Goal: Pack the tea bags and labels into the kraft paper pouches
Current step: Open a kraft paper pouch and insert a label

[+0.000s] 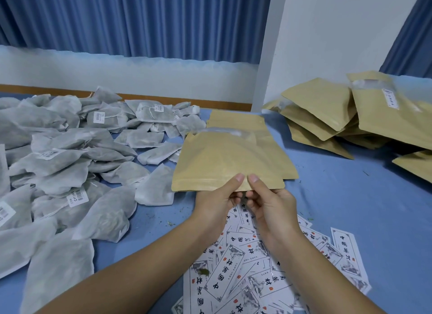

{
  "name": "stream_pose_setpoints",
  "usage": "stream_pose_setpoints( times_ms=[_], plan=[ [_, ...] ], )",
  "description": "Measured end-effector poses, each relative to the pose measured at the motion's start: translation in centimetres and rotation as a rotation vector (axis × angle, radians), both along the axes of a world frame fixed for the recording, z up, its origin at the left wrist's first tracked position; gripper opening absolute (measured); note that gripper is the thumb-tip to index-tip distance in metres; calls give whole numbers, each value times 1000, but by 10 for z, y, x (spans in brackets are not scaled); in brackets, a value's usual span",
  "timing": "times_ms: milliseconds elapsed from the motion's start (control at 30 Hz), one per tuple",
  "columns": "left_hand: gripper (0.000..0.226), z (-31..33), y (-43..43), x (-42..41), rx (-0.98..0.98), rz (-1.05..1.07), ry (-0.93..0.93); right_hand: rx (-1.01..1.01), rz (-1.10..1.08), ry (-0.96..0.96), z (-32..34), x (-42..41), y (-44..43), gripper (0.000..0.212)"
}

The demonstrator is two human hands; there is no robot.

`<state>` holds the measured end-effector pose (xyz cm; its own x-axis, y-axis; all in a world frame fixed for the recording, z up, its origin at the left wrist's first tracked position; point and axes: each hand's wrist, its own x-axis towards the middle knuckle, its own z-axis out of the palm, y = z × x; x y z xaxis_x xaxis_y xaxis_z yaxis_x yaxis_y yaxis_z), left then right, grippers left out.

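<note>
Tea bags [70, 154] were heaped loose on the left of the blue table cover [350, 208], overlapping, tag strings running across one another; risk there: pull one and a string drags its neighbour along, so two go in or one drops off the edge.

Left hand [217, 196] pinched the near edge of one kraft pouch [233, 159], thumb on top, fingers curled under; the pouch was lifted off the table just right of the tea bags, window end pointing away from the person, above a second flat pouch [233, 118]. Right hand [268, 201] pinched the same edge, its thumb just beside the left one.

Main worry: both grips sat together mid-edge, so the far end hung unsupported; it could sag or twist the moment one hand let go to fetch a tea bag. Couldn't tell whether the pinched edge was the mouth or the sealed bottom; if bottom, prying gets nowhere and only creases the paper.

Labels [245, 267] lay fanned and overlapping under the wrists; easy to lift two stuck together, or sweep some off with a forearm. Green crumbs on the cover near them could ride in with a label.

Far right, the stack of pouches [327, 117] leaned in a loose slump; adding one carelessly could slide it.
</note>
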<state>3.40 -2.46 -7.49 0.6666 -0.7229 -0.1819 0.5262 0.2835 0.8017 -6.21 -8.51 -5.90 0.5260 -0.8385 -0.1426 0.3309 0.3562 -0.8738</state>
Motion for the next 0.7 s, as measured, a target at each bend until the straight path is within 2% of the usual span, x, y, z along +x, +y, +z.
stream_pose_setpoints(
  times_ms=[200,300,433,500,633,700],
  plan=[
    [36,2,-1,0,37,-8,-8,-130,-37,23,-2,-1,-3,12],
    [43,6,-2,2,24,2,-10,-203,-61,48,-2,1,-5,11],
    [46,5,0,2,16,21,-24,-199,-7,21,-1,1,-7,17],
    [40,4,1,3,24,25,-26,-205,-6,39,-2,1,-9,17],
    [22,4,1,6,-5,41,-9,-203,-163,19,-4,1,-18,11],
    [21,2,2,8,-7,29,-6,-168,-132,19,-6,0,-17,11]
  ],
)
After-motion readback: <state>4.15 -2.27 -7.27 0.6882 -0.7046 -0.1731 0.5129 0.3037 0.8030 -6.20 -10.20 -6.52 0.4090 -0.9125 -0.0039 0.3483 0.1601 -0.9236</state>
